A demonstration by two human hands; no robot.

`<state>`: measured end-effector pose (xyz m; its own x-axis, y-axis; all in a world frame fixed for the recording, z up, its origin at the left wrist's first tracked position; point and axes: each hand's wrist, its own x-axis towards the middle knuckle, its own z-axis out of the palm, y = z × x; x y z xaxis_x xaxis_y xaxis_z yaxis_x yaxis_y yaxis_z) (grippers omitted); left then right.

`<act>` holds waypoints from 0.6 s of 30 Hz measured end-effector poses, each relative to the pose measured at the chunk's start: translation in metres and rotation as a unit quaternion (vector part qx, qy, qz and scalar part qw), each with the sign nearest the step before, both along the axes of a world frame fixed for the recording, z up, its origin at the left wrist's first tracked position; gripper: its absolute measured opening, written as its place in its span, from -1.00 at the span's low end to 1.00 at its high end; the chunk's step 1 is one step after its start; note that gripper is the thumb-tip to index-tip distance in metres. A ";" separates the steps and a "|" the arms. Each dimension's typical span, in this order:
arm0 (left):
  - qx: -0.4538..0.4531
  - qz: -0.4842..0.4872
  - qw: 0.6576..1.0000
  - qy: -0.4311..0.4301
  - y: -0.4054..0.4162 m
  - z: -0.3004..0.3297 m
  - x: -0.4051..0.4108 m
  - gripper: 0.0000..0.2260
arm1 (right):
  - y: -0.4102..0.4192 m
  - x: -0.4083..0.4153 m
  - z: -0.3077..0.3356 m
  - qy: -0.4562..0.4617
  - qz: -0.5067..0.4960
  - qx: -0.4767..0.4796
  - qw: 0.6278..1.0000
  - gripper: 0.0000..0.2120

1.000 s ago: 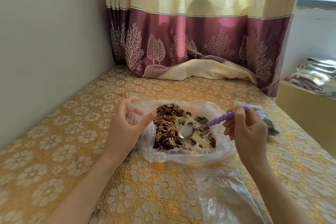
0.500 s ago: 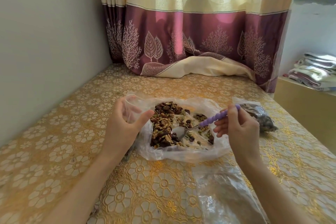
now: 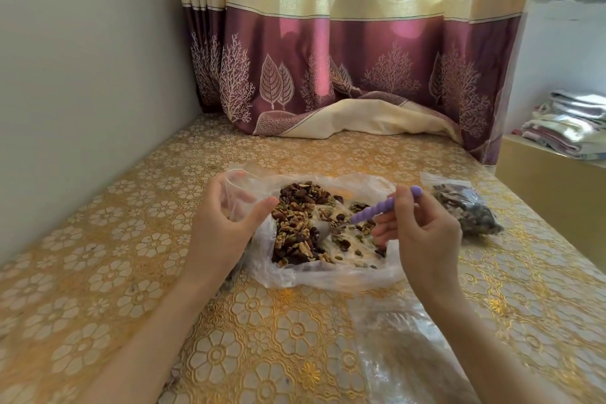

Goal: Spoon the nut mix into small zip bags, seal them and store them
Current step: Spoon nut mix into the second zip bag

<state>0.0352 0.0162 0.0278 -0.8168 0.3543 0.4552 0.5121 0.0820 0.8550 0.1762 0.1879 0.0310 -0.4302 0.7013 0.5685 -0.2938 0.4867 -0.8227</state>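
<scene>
— What is kept in the big clear bag (image 3: 328, 279)?

— A nut mix (image 3: 298, 223) is kept in it. The bag is laid flat and open on the desk (image 3: 98, 272), and the nuts are piled mostly on its left side. A few bits are spread on the right.

— And the small bags?

— A small zip bag (image 3: 236, 187) is held up by the left hand (image 3: 219, 233), with the thumb and fingers curled round it. Its mouth is held beside the nut pile. Whether anything is in it cannot be told. Another small bag (image 3: 465, 210), filled with nuts, is laid to the right, near the desk's edge. More clear plastic (image 3: 403, 348) is seen at the front.

— How is the spoon held?

— The spoon (image 3: 370, 213) has a purple handle, which is pinched by the right hand (image 3: 426, 239). Its metal bowl is dipped among the nuts.

— What is the desk like?

— It is covered by a gold cloth with white flowers. A plain wall (image 3: 82, 75) is seen on the left. A cream and purple curtain (image 3: 344, 59) is hung at the back, and its end is lying on the desk. Folded cloths (image 3: 567, 125) are stacked on a shelf at the right.
</scene>
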 end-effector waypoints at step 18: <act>-0.003 -0.010 1.000 -0.006 0.000 0.003 0.002 -0.52 | 0.000 -0.008 -0.001 0.000 -0.012 0.011 1.000 -0.74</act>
<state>0.0374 0.0162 0.0308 -0.8144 0.3738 0.4439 0.5040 0.0765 0.8603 0.1682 0.1880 0.0302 -0.4133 0.6984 0.5843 -0.2817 0.5122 -0.8114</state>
